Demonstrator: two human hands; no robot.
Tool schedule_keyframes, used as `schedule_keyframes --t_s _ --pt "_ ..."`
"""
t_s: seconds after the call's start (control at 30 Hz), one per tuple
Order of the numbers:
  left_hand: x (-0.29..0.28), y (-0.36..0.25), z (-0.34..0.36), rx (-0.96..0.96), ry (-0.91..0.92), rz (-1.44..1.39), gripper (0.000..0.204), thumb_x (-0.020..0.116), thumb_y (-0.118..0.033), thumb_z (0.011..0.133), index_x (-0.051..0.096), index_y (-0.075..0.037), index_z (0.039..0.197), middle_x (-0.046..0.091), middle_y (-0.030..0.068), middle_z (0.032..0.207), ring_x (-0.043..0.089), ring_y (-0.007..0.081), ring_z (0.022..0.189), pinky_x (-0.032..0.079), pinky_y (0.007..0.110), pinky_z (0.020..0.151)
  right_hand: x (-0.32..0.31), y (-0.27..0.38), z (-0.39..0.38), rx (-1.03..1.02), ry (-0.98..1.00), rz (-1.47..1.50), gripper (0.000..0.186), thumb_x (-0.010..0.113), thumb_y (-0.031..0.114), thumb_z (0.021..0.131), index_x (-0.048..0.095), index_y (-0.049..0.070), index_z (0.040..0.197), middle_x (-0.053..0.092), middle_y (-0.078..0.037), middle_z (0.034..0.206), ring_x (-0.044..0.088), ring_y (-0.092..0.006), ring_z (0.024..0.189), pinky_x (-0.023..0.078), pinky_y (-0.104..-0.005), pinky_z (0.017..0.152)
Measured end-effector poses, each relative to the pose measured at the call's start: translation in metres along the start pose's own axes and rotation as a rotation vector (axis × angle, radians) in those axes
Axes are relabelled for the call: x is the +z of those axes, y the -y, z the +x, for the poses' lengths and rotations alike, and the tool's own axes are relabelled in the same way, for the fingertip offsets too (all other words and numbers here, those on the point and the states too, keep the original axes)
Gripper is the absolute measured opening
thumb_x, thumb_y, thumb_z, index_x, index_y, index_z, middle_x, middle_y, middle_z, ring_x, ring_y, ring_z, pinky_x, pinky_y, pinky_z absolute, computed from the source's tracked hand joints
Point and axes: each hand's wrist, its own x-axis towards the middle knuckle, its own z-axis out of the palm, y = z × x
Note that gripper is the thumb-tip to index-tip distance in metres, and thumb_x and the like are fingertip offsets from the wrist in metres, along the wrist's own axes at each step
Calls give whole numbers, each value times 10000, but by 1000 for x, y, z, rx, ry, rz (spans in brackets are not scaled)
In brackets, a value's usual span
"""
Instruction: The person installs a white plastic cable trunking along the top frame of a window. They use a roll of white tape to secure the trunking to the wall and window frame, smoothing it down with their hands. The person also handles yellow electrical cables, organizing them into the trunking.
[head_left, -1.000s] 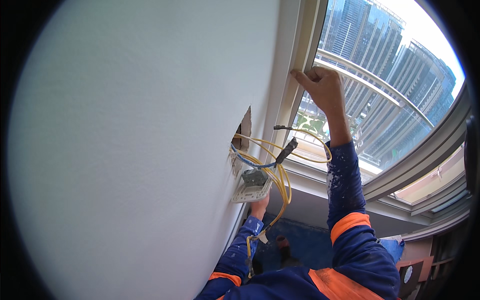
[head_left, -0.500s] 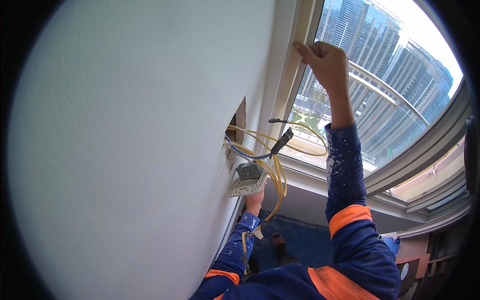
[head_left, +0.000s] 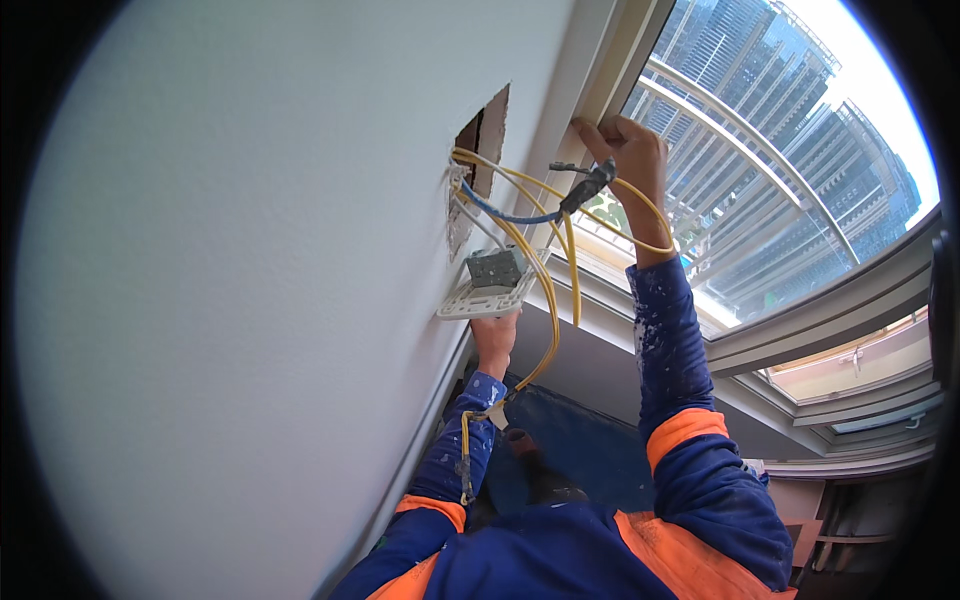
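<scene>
A white faceplate (head_left: pixel 463 305) with a grey metal box (head_left: pixel 492 268) hangs below a rough wall opening (head_left: pixel 491 120). My left hand (head_left: pixel 495 342) grips the plate from underneath. Yellow wires (head_left: pixel 550 330) loop out of the opening beside a blue wire (head_left: pixel 500 214), with dark taped ends (head_left: pixel 585 188) among them. My right hand (head_left: pixel 638 150), partly behind those wires, has curled fingers on the edge of the beige window frame (head_left: pixel 615 65), just right of the opening.
The white wall (head_left: pixel 250 250) fills the left side. A curved window shows a white balcony railing (head_left: pixel 740 130) and towers. A sill (head_left: pixel 770 350) bends along the right; below are my legs (head_left: pixel 535 470) on a dark blue floor covering (head_left: pixel 600 465).
The view has shifted, putting the opening higher in the picture. My right hand has come down along the frame relative to it, and the plate in my left hand sits further below it.
</scene>
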Motion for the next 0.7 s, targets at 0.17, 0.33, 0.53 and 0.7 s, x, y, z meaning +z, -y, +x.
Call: schedule_keyframes --t_s 0.17,0.33,0.53,0.7 --pt "-10 -10 -11 -65 18 -41 199 769 -111 931 715 7 1083 709 1 888 622 63 792 503 252 725 9 4 -11 18 17 -16 389 826 385 830 753 7 774 728 -116 688 710 -216 617 552 -335 631" --pt "-28 -11 -29 46 47 78 303 744 -171 967 693 23 1193 716 17 898 632 73 819 504 256 770 21 -9 -19 -34 -15 -8 371 825 368 839 755 9 784 724 -127 688 711 -224 626 556 -334 653" --pt "-48 -23 -50 149 31 58 335 737 -209 984 643 1 1227 681 9 819 651 95 827 502 253 748 25 -16 -17 -107 18 -82 391 806 401 847 750 19 785 714 -129 696 704 -269 640 546 -380 662" --pt "-53 -12 -65 -29 -115 158 219 741 -195 984 660 -11 1070 642 -9 733 563 49 654 437 228 586 34 -29 -20 -140 -1 -83 457 802 479 843 756 27 798 726 -128 712 711 -298 656 550 -397 667"
